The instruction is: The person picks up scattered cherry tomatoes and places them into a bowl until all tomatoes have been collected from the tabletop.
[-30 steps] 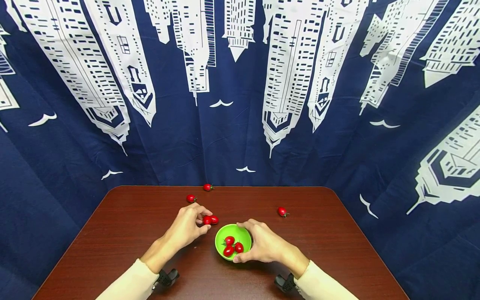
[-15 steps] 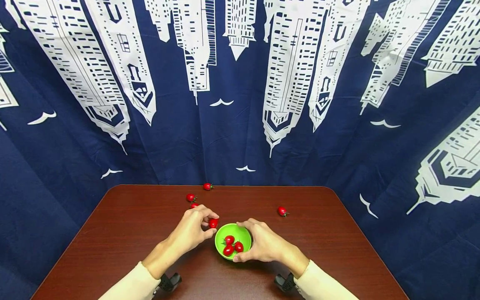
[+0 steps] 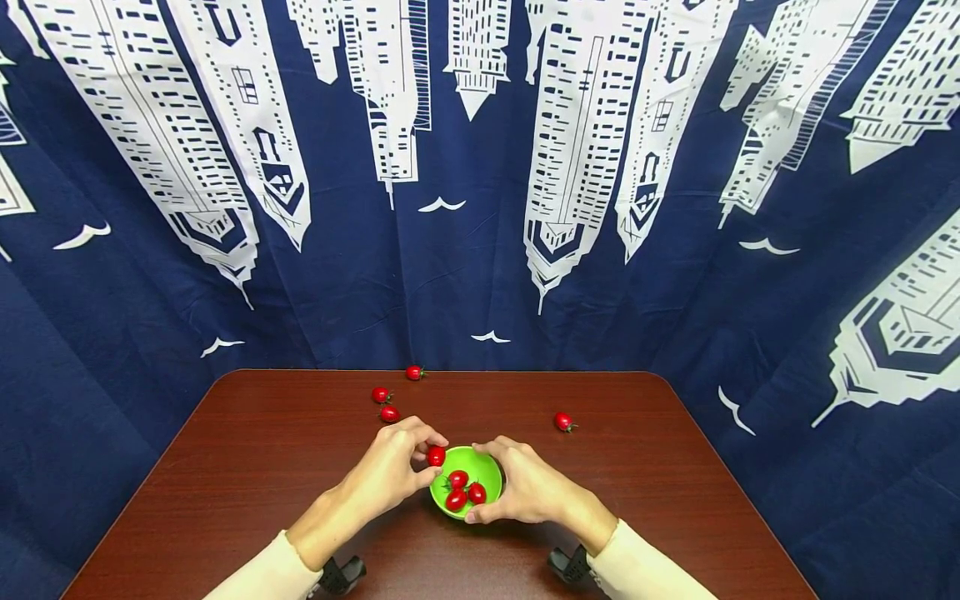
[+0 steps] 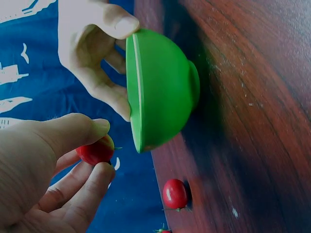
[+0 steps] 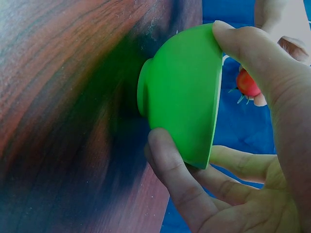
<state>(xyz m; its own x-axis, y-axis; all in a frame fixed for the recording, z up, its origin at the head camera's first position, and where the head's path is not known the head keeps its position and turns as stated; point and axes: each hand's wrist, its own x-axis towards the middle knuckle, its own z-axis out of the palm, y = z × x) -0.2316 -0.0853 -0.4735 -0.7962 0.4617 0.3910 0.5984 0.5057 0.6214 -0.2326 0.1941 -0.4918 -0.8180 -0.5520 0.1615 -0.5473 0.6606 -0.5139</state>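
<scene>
A dark wooden counter (image 3: 247, 467) carries a green bowl (image 3: 491, 467) near its front and four loose cherry tomatoes (image 3: 389, 413) farther back.

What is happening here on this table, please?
A person is gathering cherry tomatoes into a green bowl on a brown table. The left hand pinches one tomato just over the bowl's rim, and the right hand grips the bowl by its side. Three tomatoes lie in the bowl. Four loose tomatoes lie on the table beyond the bowl, three at the far left and one at the right.
</scene>
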